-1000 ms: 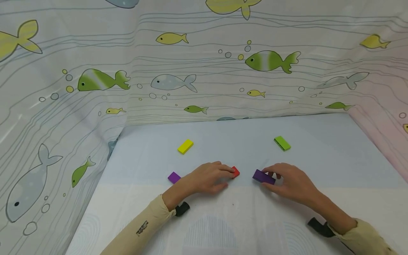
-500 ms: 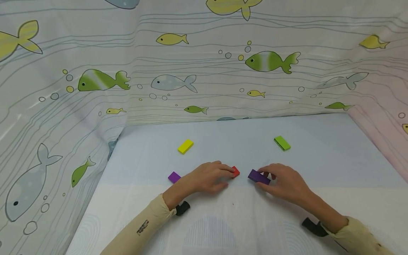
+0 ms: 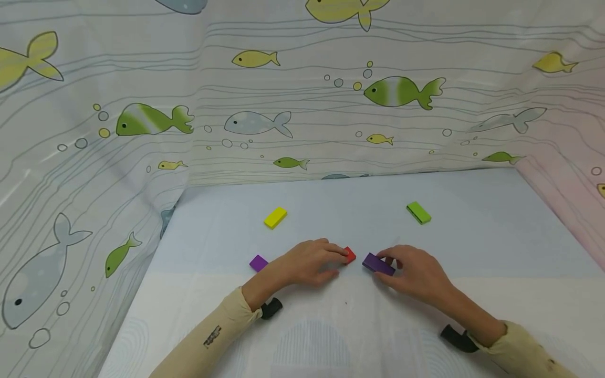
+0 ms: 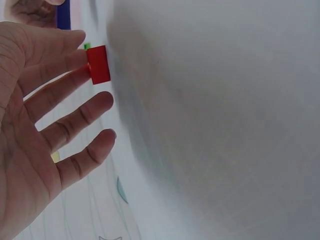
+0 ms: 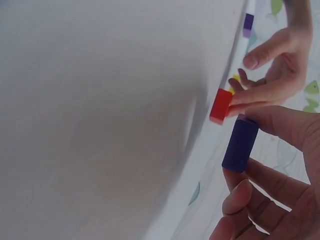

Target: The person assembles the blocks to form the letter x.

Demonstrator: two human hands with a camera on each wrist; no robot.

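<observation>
The fingertips of my left hand (image 3: 307, 262) touch a small red block (image 3: 350, 255) on the table, and the fingers cover part of it in the head view. In the left wrist view the fingers stretch out to the red block (image 4: 98, 65), with the thumb apart from it. My right hand (image 3: 420, 273) pinches a dark purple block (image 3: 378, 264) by its ends between thumb and fingers. In the right wrist view the dark purple block (image 5: 240, 144) stands near the red block (image 5: 221, 106), with a gap between them.
A yellow block (image 3: 275, 217) lies at the back left, a green block (image 3: 418, 212) at the back right. Another purple block (image 3: 258, 263) is partly hidden by the left forearm. A fish-print curtain (image 3: 331, 105) encloses the table's back and sides.
My right hand has moved left with the dark purple block, bringing it closer to the red block. The left hand and the red block have stayed in place.
</observation>
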